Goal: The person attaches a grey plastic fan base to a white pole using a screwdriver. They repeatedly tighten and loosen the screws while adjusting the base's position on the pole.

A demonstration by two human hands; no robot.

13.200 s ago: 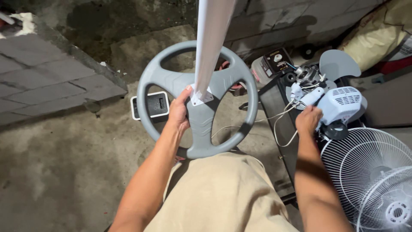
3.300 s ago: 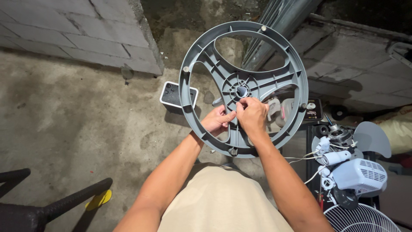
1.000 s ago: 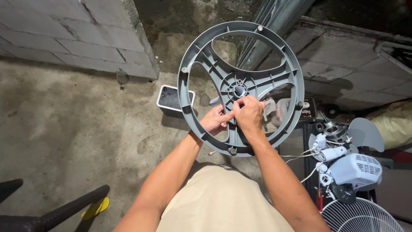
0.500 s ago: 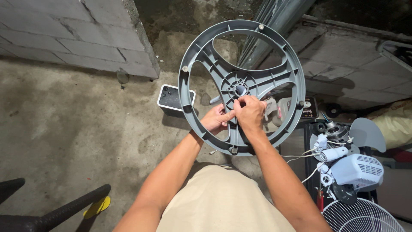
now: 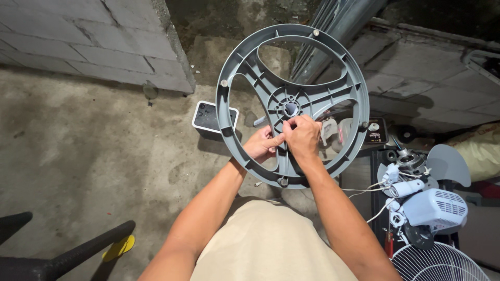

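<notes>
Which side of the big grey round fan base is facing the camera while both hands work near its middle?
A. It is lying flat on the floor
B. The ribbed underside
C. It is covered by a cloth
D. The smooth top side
B: the grey round base shows moulded ribs around its centre hole, with the left hand and right hand pinching just below it.

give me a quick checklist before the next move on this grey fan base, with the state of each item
1. Grey fan base underside faces the camera: ok.
2. Left hand steadies the lower spoke: ok.
3. Right hand fingertips pinch just below the centre hole: ok.
4. What the fingertips pinch: cannot tell, too small.
5. Centre hole free of the pole: ok.
6. White motor housing and wire grille lie apart from the base, to the right: ok.
</notes>
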